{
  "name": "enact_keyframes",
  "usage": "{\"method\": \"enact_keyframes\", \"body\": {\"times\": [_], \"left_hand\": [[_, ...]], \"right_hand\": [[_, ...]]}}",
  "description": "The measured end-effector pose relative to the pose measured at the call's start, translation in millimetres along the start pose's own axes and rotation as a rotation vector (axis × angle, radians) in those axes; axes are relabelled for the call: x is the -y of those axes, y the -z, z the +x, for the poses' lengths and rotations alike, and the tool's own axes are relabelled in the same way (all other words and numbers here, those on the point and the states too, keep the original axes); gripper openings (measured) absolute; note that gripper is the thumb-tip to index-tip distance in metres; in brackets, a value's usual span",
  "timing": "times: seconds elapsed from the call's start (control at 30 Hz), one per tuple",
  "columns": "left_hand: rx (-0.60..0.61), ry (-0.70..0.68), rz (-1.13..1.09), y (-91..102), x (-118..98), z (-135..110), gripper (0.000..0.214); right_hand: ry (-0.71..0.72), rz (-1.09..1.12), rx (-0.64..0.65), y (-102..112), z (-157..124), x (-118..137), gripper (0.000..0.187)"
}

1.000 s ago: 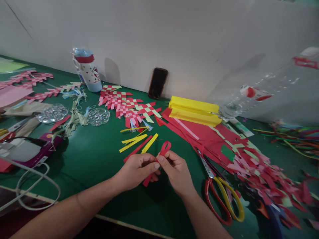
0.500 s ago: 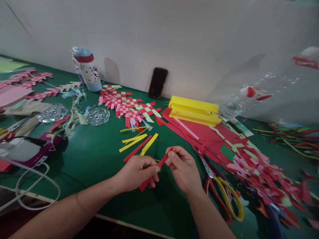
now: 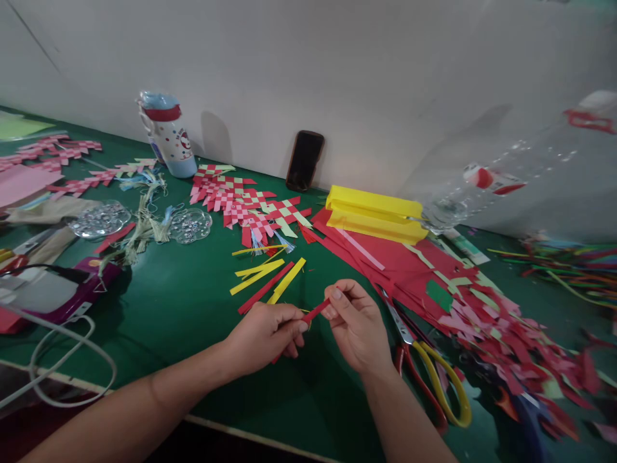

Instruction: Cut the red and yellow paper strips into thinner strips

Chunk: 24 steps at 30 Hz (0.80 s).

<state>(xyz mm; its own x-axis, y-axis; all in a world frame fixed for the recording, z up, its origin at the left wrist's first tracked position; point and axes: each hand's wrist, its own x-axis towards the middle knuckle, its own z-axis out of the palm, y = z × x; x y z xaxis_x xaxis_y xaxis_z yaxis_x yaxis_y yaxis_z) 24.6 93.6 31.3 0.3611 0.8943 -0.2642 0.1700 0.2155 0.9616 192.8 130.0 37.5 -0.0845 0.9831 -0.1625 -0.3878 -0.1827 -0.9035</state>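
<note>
My left hand and my right hand both pinch one folded red paper strip just above the green table. The left fingers grip its lower end. The right thumb and forefinger press its upper end. Loose yellow and red strips lie on the table just beyond my hands. Red-and-yellow-handled scissors lie to the right of my right wrist.
Woven red-and-pink paper pieces, a phone leaning on the wall, a printed bottle, yellow folded paper, red sheets and scraps, a clear plastic bottle, bead trays and a cable at left.
The strip's open loop, held up a second ago, has been pressed flat into a fold. My right hand moved slightly right and the fingers slid along the strip.
</note>
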Motion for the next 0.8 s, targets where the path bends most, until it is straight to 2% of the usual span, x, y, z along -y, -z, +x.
{"method": "enact_keyframes", "body": {"times": [0.2,0.33,0.5,0.6,0.8], "left_hand": [[-0.039,-0.02,0.059,-0.8,-2.4,-0.9,0.025],[-0.043,0.027,-0.006,-1.6,-4.4,-1.2,0.025],[-0.04,0.04,-0.105,-0.1,-6.4,-0.9,0.031],[-0.037,0.02,-0.131,1.2,-7.1,-1.1,0.032],[-0.003,0.066,-0.102,0.9,-9.2,-1.6,0.028]], "right_hand": [[0.047,-0.075,-0.039,0.3,0.6,-0.2,0.027],[0.044,-0.065,-0.024,1.0,0.0,-1.3,0.025],[-0.14,-0.225,0.205,1.8,-4.0,-5.1,0.042],[-0.144,-0.33,0.284,2.6,-5.3,-6.7,0.032],[-0.063,-0.289,0.181,5.3,-2.0,-2.7,0.026]]}}
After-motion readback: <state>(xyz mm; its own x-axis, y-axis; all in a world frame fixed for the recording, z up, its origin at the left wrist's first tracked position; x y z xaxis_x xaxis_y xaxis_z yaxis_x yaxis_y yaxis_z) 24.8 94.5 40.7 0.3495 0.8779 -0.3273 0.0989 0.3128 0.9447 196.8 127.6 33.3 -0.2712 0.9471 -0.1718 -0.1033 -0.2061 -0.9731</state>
